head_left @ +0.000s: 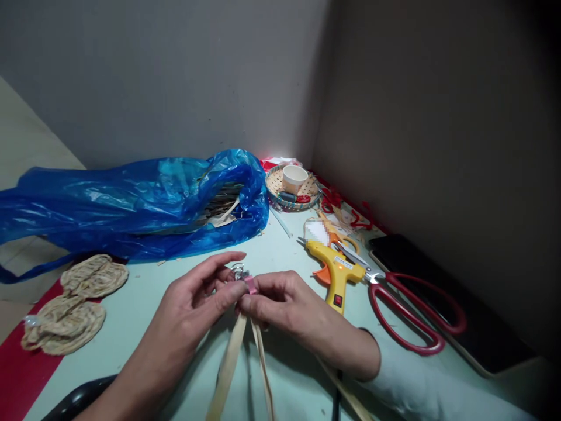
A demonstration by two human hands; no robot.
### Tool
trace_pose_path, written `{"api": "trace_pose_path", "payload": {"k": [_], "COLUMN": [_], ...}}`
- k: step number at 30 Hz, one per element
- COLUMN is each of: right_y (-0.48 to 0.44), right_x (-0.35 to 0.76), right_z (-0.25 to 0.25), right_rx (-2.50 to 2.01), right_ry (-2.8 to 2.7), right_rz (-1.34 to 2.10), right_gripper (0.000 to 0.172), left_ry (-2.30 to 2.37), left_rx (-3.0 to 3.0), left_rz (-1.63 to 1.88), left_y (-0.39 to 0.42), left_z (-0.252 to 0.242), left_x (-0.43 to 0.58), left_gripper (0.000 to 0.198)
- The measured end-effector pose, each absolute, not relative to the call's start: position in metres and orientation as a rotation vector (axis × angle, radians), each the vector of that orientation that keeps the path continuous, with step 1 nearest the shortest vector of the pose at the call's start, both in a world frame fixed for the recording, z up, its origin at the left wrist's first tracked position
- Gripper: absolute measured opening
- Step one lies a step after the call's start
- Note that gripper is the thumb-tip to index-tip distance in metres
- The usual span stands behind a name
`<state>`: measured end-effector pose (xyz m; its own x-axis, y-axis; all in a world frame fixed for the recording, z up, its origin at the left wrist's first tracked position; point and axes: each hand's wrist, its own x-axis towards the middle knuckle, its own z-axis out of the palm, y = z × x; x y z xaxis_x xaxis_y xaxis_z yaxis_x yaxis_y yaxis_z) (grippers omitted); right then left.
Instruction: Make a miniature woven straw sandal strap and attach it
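Note:
Just above the table's middle, my left hand [201, 292] and my right hand [284, 298] meet with fingertips pinched. Between them sits a small silver key ring [238, 269] with a pink tab [250, 285]. My left thumb presses at the ring's lower part, its index finger stretched past it. The right thumb and fingers close at the pink tab and on pale flat plant-fibre strips [228, 365]. Those strips hang down toward the near edge. Exactly how ring, tab and strips join is hidden by the fingers.
A blue plastic bag [131, 204] of dried strips lies at back left, near woven fibre pieces [94, 275]. On the right are a yellow glue gun [337, 272], red-handled scissors [407, 310] and a dark phone-like slab [473, 327]. A shallow basket [274, 184] holds a cup [294, 177].

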<state>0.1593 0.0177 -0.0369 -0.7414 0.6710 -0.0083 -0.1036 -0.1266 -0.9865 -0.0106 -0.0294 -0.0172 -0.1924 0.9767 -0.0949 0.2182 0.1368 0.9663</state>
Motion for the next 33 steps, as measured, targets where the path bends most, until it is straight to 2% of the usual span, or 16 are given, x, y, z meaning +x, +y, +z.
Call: {"api": "trace_pose_path", "payload": {"k": [5,15,19,23,29,33], "right_y": [0.013,0.007,0.007,0.016,0.017,0.015], "right_x": [0.154,0.149,0.151,0.159,0.165,0.164], "right_z": [-0.042,-0.048,-0.043,-0.03,-0.017,-0.015], "right_rx": [-0.696,-0.915,-0.927,-0.778,-0.636,-0.648], "right_ry": [-1.659,-1.712,-1.753,-1.599,-1.482,-1.396], "right_rz": [1.875,1.755,1.773,1.757,1.888,1.878], "right_gripper": [0.033,0.025,0.023,0.017,0.027,0.036], "left_ry": [1.571,1.72,1.851,1.977,2.291,2.17], "left_rx": [1.174,1.407,1.542,1.694,1.712,1.908], "left_rz": [1.129,1.405,1.573,1.53,1.555,1.415], "left_y": [-0.032,-0.026,0.001,0.045,0.092,0.089], "left_z": [-0.018,-0.002,0.01,-0.002,-0.012,-0.017], "left_x": [-0.018,-0.009,-0.023,-0.041,-0.063,-0.047], "left_gripper": [0.027,0.018,0.028,0.021,0.022,0.025]}}
